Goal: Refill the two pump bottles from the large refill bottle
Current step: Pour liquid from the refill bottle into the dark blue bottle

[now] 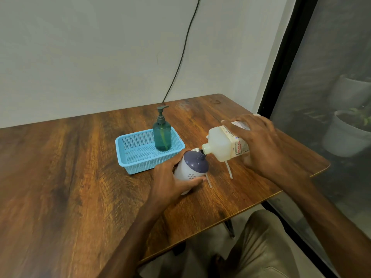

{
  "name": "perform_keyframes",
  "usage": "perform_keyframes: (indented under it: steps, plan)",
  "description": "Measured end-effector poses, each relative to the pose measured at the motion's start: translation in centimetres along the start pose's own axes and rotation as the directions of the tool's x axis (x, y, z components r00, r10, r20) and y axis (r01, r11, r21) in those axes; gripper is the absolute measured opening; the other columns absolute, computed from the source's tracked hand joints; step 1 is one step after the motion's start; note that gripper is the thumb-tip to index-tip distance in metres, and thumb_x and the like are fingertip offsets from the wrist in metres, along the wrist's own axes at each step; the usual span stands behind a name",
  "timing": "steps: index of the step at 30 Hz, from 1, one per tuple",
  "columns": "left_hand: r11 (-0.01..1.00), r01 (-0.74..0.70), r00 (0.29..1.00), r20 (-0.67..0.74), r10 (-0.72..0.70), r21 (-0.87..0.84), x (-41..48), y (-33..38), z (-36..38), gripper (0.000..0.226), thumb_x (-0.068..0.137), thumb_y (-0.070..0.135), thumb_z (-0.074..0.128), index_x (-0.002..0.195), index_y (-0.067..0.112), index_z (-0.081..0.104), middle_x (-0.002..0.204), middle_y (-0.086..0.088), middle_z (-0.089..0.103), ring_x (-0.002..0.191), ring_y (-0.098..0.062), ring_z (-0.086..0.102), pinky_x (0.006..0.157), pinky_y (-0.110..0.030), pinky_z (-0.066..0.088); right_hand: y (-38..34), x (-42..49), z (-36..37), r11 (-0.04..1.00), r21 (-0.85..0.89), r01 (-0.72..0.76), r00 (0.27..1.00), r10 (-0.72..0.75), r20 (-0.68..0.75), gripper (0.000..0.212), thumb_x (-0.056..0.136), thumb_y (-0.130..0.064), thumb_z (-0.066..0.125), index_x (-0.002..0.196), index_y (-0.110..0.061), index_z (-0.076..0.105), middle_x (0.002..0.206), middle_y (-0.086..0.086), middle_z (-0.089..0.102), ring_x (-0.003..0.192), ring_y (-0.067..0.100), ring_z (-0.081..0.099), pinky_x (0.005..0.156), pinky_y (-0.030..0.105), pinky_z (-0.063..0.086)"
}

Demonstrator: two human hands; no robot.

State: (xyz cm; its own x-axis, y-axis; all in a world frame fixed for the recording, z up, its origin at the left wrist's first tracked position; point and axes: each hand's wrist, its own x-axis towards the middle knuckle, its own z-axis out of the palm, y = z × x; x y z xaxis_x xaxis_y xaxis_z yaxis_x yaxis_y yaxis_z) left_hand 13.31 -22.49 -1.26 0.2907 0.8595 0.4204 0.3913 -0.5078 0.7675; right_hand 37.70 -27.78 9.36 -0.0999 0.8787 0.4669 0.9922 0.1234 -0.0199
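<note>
Pour in progress, first of two by the look of it. Right hand grips the refill bottle tipped, spout at the open neck of the white-and-purple bottle, which the left hand clasps on the counter. Green pump bottle stands capped in the blue basket, seemingly untouched. Two loose pump tubes lie alongside.

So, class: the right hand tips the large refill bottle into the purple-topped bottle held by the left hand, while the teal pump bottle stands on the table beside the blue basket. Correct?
Not quite. The head view shows the teal pump bottle standing inside the blue basket, not beside it. The rest holds: right hand tips the large refill bottle into the purple-topped bottle held by the left hand.
</note>
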Motion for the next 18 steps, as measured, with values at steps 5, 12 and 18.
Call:
perform_keyframes:
  steps: [5, 12, 18]
  plan:
    - [1.0, 0.007, 1.0, 0.003, -0.007, 0.006, 0.02, -0.17, 0.05, 0.098, 0.059, 0.074, 0.083, 0.142, 0.028, 0.061, 0.129, 0.015, 0.07, 0.115, -0.002, 0.065, 0.096, -0.034, 0.059, -0.04, 0.15, -0.17, 1.0, 0.009, -0.017, 1.0, 0.017, 0.023, 0.102, 0.064, -0.02, 0.091, 0.151, -0.032, 0.039, 0.148, 0.009, 0.046, 0.141, 0.033, 0.035, 0.118, 0.05, 0.019]
    - [1.0, 0.027, 1.0, 0.009, -0.027, -0.007, -0.04, -0.23, -0.02, 0.101, 0.059, 0.075, 0.081, 0.144, 0.026, 0.06, 0.132, 0.011, 0.07, 0.117, -0.004, 0.065, 0.097, -0.034, 0.059, -0.03, 0.32, -0.04, 1.0, 0.008, -0.005, 1.0, 0.005, 0.024, 0.101, 0.063, -0.017, 0.091, 0.15, -0.03, 0.042, 0.146, 0.011, 0.048, 0.139, 0.036, 0.038, 0.117, 0.053, 0.023]
    - [1.0, 0.027, 1.0, 0.005, -0.027, -0.016, -0.06, -0.1, 0.03, 0.098, 0.058, 0.074, 0.082, 0.141, 0.026, 0.061, 0.13, 0.012, 0.07, 0.115, -0.003, 0.066, 0.097, -0.033, 0.059, -0.04, 0.37, 0.01, 1.0, 0.013, 0.003, 1.0, -0.003, 0.011, 0.101, 0.062, -0.016, 0.092, 0.149, -0.028, 0.044, 0.144, 0.013, 0.051, 0.136, 0.038, 0.041, 0.115, 0.055, 0.025]
